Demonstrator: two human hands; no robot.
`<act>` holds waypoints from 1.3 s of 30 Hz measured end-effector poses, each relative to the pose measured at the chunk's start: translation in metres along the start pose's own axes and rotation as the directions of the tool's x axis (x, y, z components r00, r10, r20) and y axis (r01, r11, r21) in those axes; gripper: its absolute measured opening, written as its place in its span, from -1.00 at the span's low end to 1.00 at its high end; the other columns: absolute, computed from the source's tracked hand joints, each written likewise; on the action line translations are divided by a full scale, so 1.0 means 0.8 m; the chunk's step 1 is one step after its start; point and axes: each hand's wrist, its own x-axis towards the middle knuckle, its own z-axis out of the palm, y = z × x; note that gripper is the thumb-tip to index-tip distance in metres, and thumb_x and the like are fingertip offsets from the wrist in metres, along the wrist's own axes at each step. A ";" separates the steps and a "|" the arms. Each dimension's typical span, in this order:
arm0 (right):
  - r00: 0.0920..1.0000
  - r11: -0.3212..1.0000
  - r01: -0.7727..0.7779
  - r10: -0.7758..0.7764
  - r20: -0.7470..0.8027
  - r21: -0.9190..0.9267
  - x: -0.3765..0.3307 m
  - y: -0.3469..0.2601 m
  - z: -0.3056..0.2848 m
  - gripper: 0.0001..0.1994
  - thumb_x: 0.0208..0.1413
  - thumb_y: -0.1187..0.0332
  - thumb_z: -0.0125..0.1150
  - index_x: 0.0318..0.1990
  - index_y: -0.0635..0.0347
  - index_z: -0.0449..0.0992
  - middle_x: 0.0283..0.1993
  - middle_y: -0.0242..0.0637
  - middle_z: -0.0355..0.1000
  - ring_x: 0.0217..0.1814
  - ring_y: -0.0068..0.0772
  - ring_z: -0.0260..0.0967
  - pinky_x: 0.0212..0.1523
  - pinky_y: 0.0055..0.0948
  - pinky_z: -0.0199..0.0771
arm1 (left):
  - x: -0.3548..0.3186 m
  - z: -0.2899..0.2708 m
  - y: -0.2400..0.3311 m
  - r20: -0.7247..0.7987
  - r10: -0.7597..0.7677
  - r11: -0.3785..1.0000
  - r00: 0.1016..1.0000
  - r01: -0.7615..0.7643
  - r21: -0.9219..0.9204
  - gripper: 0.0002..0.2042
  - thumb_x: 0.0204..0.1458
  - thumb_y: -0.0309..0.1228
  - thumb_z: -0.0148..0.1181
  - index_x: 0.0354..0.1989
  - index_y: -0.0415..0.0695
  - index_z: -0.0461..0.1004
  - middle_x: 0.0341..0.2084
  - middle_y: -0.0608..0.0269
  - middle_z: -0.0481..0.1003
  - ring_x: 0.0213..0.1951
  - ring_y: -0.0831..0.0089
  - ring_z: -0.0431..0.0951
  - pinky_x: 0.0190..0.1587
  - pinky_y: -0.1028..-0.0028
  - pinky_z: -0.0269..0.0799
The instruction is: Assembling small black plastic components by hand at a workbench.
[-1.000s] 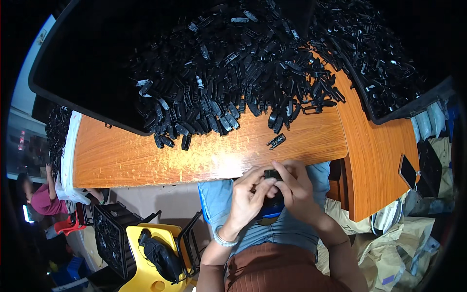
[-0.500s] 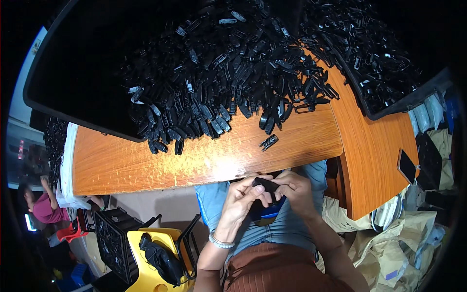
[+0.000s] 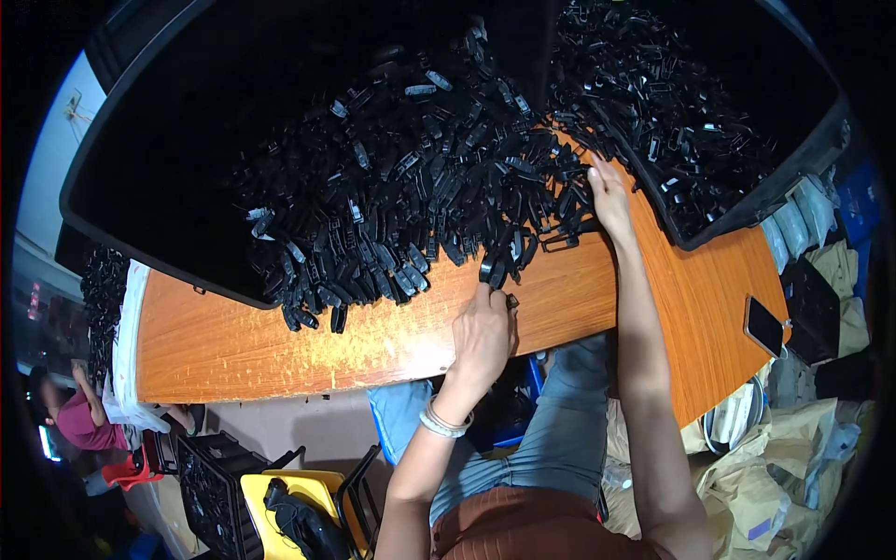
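A big heap of small black plastic parts (image 3: 420, 187) spills from a black tray (image 3: 168, 159) onto the orange wooden table (image 3: 280, 345). My left hand (image 3: 483, 331) rests on the table at the heap's near edge. Its fingers are curled on a small black part (image 3: 511, 301) and its fingertips touch another part (image 3: 493, 271). My right hand (image 3: 607, 196) is stretched out farther back. Its fingers lie flat and apart on the parts at the heap's right edge, next to a second black tray (image 3: 747, 215) that holds more of the same parts.
A dark phone (image 3: 763, 325) lies on the table's right end. Tan bags (image 3: 784, 467) are piled on the floor at right. A yellow crate with a black bag (image 3: 299, 513) and a black crate stand lower left. Another person in red (image 3: 70, 420) sits far left.
Both hands were together over my lap holding a black part. Now the left hand is on the table at the heap's edge, and the right hand has reached out to the heap.
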 end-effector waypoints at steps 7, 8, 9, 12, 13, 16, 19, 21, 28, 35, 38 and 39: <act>0.982 0.987 0.156 -0.151 0.116 -0.031 -0.036 -0.039 0.033 -0.70 0.08 0.15 0.09 -0.12 0.09 0.56 0.01 -0.18 0.41 0.06 -0.13 0.31 0.07 -0.25 0.24 | -0.013 -0.013 0.001 -0.042 0.022 0.996 0.999 -0.026 -0.090 -0.81 -0.07 -0.48 0.19 -0.30 -0.29 0.39 -0.39 -0.01 0.36 -0.44 0.01 0.46 -0.43 0.22 0.38; 0.974 0.985 0.167 -0.157 0.163 -0.053 -0.047 -0.050 0.032 -0.73 0.11 0.23 0.08 -0.09 0.11 0.54 0.04 -0.17 0.39 0.10 -0.18 0.30 0.12 -0.34 0.22 | -0.012 -0.014 -0.001 -0.038 0.016 0.995 0.999 -0.019 -0.097 -0.80 -0.07 -0.47 0.20 -0.30 -0.29 0.39 -0.40 0.00 0.37 -0.44 0.01 0.46 -0.42 0.23 0.38; 0.976 0.986 0.155 -0.143 0.163 -0.063 -0.059 -0.058 0.036 -0.72 0.11 0.23 0.09 -0.09 0.12 0.54 0.04 -0.17 0.39 0.10 -0.18 0.29 0.12 -0.33 0.21 | -0.014 -0.014 -0.002 -0.032 0.010 0.994 0.999 -0.013 -0.105 -0.80 -0.08 -0.47 0.21 -0.30 -0.28 0.40 -0.41 0.01 0.37 -0.45 0.02 0.46 -0.42 0.24 0.38; 0.983 0.990 0.126 -0.116 0.143 -0.061 -0.089 -0.075 0.034 -0.72 0.11 0.26 0.07 -0.08 0.18 0.53 0.05 -0.15 0.37 0.15 -0.14 0.22 0.17 -0.29 0.13 | -0.019 -0.008 0.000 -0.056 0.017 0.991 0.998 -0.024 -0.133 -0.80 -0.09 -0.46 0.23 -0.32 -0.29 0.42 -0.43 0.02 0.39 -0.44 0.02 0.47 -0.43 0.26 0.39; 0.982 0.986 0.154 -0.146 0.120 -0.059 -0.094 -0.074 0.029 -0.72 0.12 0.27 0.06 -0.09 0.18 0.52 0.04 -0.15 0.37 0.14 -0.13 0.23 0.17 -0.29 0.12 | -0.020 -0.008 0.003 -0.050 0.021 0.990 0.999 -0.027 -0.139 -0.80 -0.09 -0.46 0.23 -0.32 -0.29 0.42 -0.43 0.02 0.39 -0.44 0.02 0.47 -0.43 0.26 0.39; 0.973 0.971 0.231 -0.230 0.021 -0.061 -0.116 -0.090 0.009 -0.76 0.11 0.32 0.06 -0.13 0.23 0.53 -0.01 -0.14 0.39 0.10 -0.12 0.24 0.15 -0.28 0.12 | -0.028 -0.014 0.004 -0.071 0.034 0.989 0.997 -0.044 -0.139 -0.80 -0.08 -0.48 0.21 -0.31 -0.32 0.41 -0.42 0.01 0.38 -0.48 0.06 0.49 -0.47 0.27 0.41; 0.956 0.957 0.288 -0.286 0.062 -0.042 -0.168 -0.109 -0.023 -0.86 0.02 0.36 0.14 -0.32 0.22 0.52 -0.14 -0.18 0.36 0.01 -0.20 0.22 -0.02 -0.27 0.11 | -0.039 -0.019 -0.007 -0.107 -0.064 0.947 0.992 0.027 -0.319 -0.80 -0.13 -0.54 0.26 -0.34 -0.32 0.41 -0.42 0.03 0.43 -0.45 0.05 0.51 -0.44 0.29 0.43; 0.949 0.948 0.282 -0.252 0.190 -0.151 -0.206 -0.122 -0.038 -0.90 -0.01 0.39 0.16 -0.38 0.23 0.50 -0.18 -0.19 0.35 -0.04 -0.21 0.23 -0.07 -0.27 0.12 | -0.044 -0.019 -0.010 -0.105 -0.088 0.929 0.991 0.044 -0.367 -0.81 -0.13 -0.54 0.26 -0.34 -0.33 0.41 -0.42 0.03 0.43 -0.44 0.05 0.51 -0.43 0.30 0.43; 0.902 0.899 0.430 -0.422 0.095 -0.088 -0.242 -0.129 -0.041 -0.87 0.04 0.50 0.10 -0.23 0.26 0.41 -0.28 -0.26 0.30 -0.32 -0.33 0.22 -0.21 -0.35 0.19 | -0.060 -0.028 -0.006 -0.056 -0.197 0.865 0.979 0.147 -0.479 -0.81 -0.13 -0.60 0.24 -0.31 -0.33 0.43 -0.52 0.19 0.37 -0.59 0.50 0.34 -0.51 0.55 0.27; 0.836 0.794 -0.325 -0.012 0.549 0.513 -0.271 -0.179 -0.073 -0.78 0.22 0.50 -0.18 -0.05 0.25 0.35 -0.35 -0.41 0.30 -0.33 -0.70 0.19 -0.30 -0.65 0.21 | -0.084 -0.039 -0.003 -0.027 -0.227 0.693 0.974 0.141 -0.707 -0.76 -0.19 -0.63 0.27 -0.28 -0.30 0.48 -0.60 0.36 0.33 -0.62 0.68 0.21 -0.58 0.66 0.11; 0.821 0.851 -0.201 -0.123 0.557 0.485 -0.270 -0.178 -0.071 -0.79 0.15 0.54 -0.11 -0.08 0.29 0.37 -0.35 -0.34 0.32 -0.37 -0.58 0.23 -0.31 -0.60 0.23 | -0.090 -0.054 0.003 0.064 -0.241 0.675 0.968 0.215 -0.706 -0.76 -0.15 -0.67 0.22 -0.24 -0.33 0.45 -0.54 0.40 0.31 -0.52 0.70 0.24 -0.44 0.71 0.16; 0.820 0.851 -0.203 -0.124 0.559 0.485 -0.269 -0.179 -0.073 -0.79 0.15 0.54 -0.11 -0.08 0.29 0.37 -0.35 -0.34 0.32 -0.37 -0.58 0.23 -0.31 -0.60 0.23 | -0.089 -0.056 0.005 0.064 -0.243 0.675 0.968 0.217 -0.706 -0.76 -0.15 -0.67 0.22 -0.24 -0.33 0.45 -0.54 0.40 0.31 -0.52 0.70 0.24 -0.44 0.71 0.16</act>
